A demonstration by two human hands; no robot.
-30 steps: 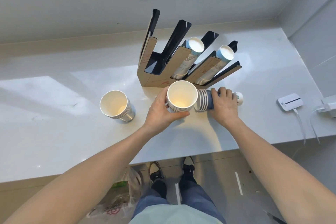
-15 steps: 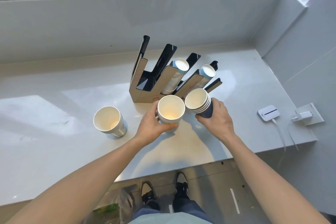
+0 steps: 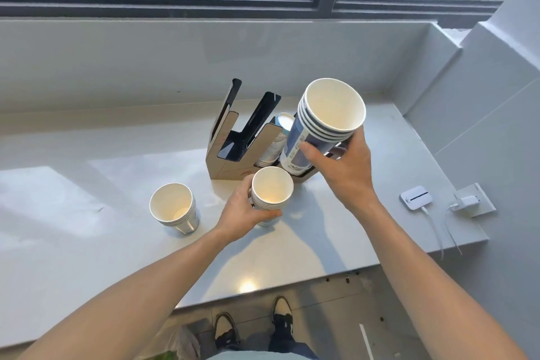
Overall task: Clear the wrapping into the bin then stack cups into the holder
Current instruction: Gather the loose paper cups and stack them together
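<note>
My right hand (image 3: 347, 164) grips a blue stack of paper cups (image 3: 324, 123) and holds it in the air, mouth toward me, in front of the right slots of the black and brown cup holder (image 3: 233, 137). My left hand (image 3: 242, 213) is closed round a second cup stack (image 3: 271, 193) that stands upright on the white counter (image 3: 87, 213) just before the holder. A third stack (image 3: 174, 207) stands alone to the left. One filled holder slot shows a cup stack (image 3: 279, 137); the slots further right are hidden behind the raised cups.
A small white device (image 3: 416, 197) with a cable and a wall plug (image 3: 470, 200) sit at the counter's right end. A window runs behind the back wall. Below the counter edge are my shoes (image 3: 282, 313) and a plastic bag (image 3: 184, 345).
My right hand has turned the blue cup stack upright off the counter and raised it high in front of the holder. My left hand still holds its stack. The camera tilted up.
</note>
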